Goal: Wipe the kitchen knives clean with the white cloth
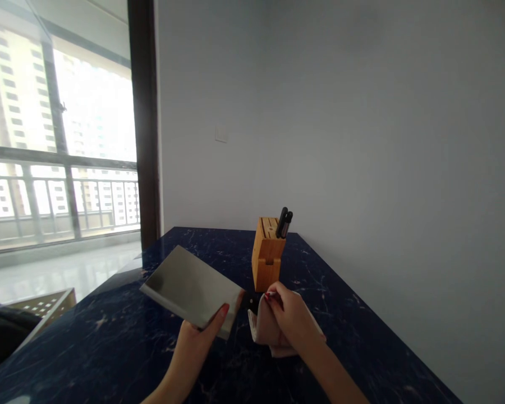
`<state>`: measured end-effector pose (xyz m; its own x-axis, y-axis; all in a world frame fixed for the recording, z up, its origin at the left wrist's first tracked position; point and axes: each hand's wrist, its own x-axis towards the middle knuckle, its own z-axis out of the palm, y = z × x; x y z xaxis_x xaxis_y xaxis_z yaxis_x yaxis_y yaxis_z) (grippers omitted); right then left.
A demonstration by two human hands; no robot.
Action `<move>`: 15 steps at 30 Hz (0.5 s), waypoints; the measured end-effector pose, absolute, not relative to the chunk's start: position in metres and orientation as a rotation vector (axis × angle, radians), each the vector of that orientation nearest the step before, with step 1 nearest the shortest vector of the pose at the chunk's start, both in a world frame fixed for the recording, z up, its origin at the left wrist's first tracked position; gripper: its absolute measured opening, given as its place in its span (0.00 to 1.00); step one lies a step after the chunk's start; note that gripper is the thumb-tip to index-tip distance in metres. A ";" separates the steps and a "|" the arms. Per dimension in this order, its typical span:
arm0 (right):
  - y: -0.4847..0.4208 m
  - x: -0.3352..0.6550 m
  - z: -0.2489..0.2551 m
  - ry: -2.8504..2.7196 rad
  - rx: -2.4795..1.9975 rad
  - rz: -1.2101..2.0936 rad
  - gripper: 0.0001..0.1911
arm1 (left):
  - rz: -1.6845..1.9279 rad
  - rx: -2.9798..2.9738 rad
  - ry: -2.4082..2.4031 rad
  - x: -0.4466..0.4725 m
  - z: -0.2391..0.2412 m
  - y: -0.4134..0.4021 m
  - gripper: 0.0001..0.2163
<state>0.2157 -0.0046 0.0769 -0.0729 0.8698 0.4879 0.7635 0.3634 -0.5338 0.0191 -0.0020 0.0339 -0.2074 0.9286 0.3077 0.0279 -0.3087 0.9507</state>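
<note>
A broad steel cleaver (188,286) is held flat above the dark blue marble table (109,342), its blade pointing left. My left hand (202,336) grips the blade's near edge close to the handle, thumb on top. My right hand (292,320) is closed on a pale cloth (264,331) that is wrapped round the cleaver's black handle (252,301). Just behind my hands stands a wooden knife block (267,255) with two black handles (284,222) sticking out of its right side.
A plain grey wall (362,140) runs along the table's right side and back. To the left are a dark window frame (145,123) and a glass pane onto a balcony railing. A perforated metal piece (46,306) lies below the table's left edge.
</note>
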 end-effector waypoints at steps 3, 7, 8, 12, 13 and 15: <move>-0.004 0.210 0.073 -1.830 -1.327 0.216 0.08 | 1.587 1.351 1.191 0.019 0.031 -0.001 0.15; -0.002 0.202 0.063 -1.810 -1.239 0.273 0.07 | 1.538 1.390 1.187 0.019 0.024 0.003 0.14; -0.002 0.201 0.060 -1.807 -1.228 0.277 0.07 | 1.532 1.387 1.185 0.019 0.023 0.004 0.14; -0.002 0.195 0.050 -1.799 -1.213 0.269 0.05 | 1.509 1.342 1.126 0.020 0.021 0.002 0.15; -0.002 0.194 0.049 -1.795 -1.209 0.269 0.05 | 1.505 1.331 1.114 0.020 0.021 0.001 0.15; -0.002 0.193 0.048 -1.781 -1.194 0.280 0.05 | 1.497 1.323 1.100 0.020 0.022 -0.001 0.16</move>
